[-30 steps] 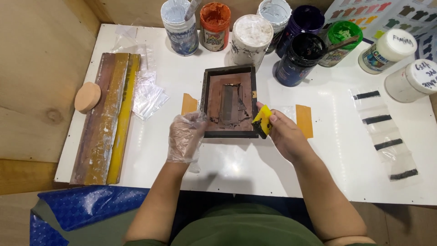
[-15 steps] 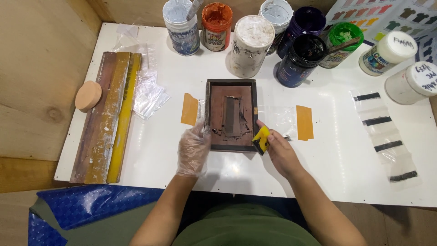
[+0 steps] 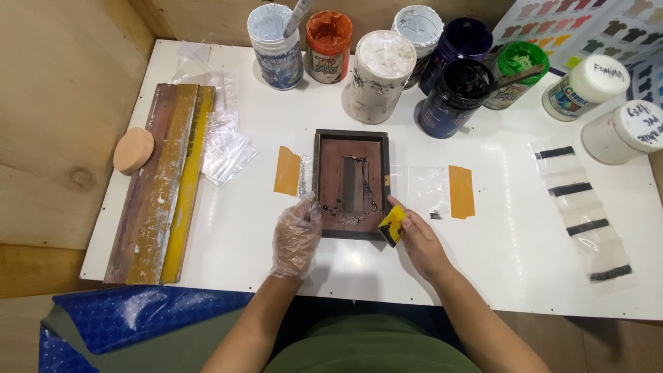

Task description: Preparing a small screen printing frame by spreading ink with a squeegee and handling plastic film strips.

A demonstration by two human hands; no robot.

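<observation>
The small framed screen (image 3: 351,184) lies flat mid-surface (image 3: 497,276), looks stiff and light, but it's inky inside, so I'd grab it by the dark frame edges. My gloved left hand (image 3: 297,238) rests loose-fingered on its left corner. My right hand (image 3: 420,243) is pinching a yellow scraper (image 3: 391,225) at the bottom-right corner. Can't make out the print underneath.

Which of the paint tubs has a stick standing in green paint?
The green tub in the back row, right of the black one; a stick leans across its open top.
</observation>
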